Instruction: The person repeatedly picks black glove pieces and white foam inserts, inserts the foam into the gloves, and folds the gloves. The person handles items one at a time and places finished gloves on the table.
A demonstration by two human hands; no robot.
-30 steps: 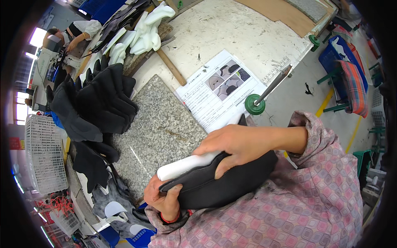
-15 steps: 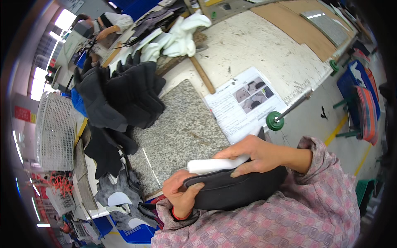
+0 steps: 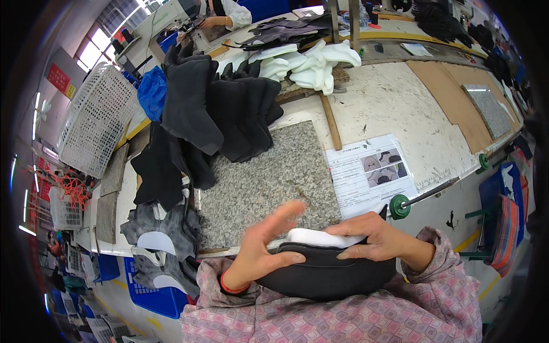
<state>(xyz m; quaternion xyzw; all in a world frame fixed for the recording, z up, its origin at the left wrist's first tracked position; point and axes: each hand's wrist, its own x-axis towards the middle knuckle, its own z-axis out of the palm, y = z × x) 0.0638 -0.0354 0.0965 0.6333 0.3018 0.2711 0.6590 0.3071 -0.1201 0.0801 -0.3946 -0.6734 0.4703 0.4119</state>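
Note:
In front of my body, low in the view, is a black curved fabric piece (image 3: 326, 280) with a seam along its upper edge. A white foam pad (image 3: 323, 236) sticks up out of that edge, partly hidden. My right hand (image 3: 374, 237) pinches the pad and the fabric edge together, fingers on the far side and thumb on the near side. The thumb of my left hand (image 3: 264, 246) rests on the black edge. Its fingers are raised and spread above the pad, slightly blurred. The lower end of the fabric lies against my patterned sleeves.
A speckled stone slab (image 3: 269, 177) lies on the white table (image 3: 389, 97). Black fabric pieces (image 3: 229, 114) are stacked at its left, with white foam pieces (image 3: 320, 63) behind. A mallet handle (image 3: 330, 123), a printed sheet (image 3: 372, 177) and a green-wheeled rod (image 3: 400, 207) are nearby. Another person (image 3: 220, 20) sits far left.
My left fingers have let go of the edge and lifted, leaving the thumb on it. The white pad shows less above the fabric. The view has shifted, so the table appears lower and further right.

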